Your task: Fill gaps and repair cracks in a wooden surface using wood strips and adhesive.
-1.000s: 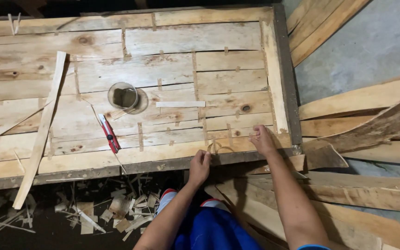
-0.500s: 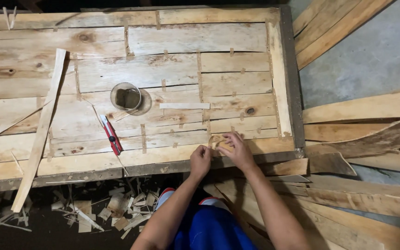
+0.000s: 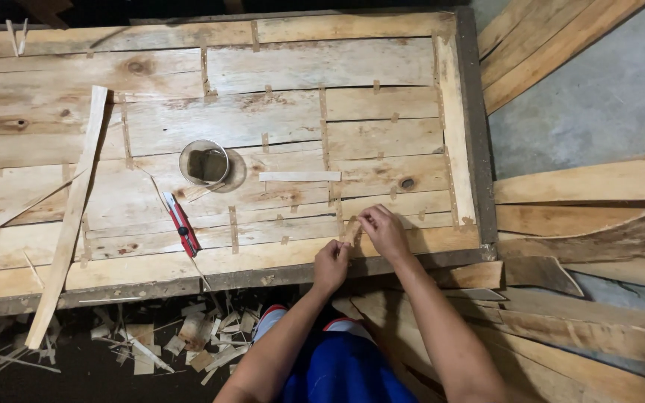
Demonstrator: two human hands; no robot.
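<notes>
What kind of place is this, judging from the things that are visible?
Probably a simple woodworking shop. A worktable of patched pale wooden boards fills the view, rough wooden planks lie stacked on the grey floor beside it, and wood offcuts and shavings litter the ground below. A red utility knife lies on the table.

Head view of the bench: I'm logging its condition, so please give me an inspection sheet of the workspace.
Surface: wooden panel of pale boards and veneer sheets joined by small strips, lying flat.
Job's things: small wood strip near the panel's front edge.
Clutter: round tin; red utility knife; long slat lying diagonally; short slat.
Grips: left hand and right hand both pinch the small wood strip.
Cables: nothing seen.
Surroundings: loose planks stacked on the right; wood offcuts on the dark floor below; grey floor.
</notes>
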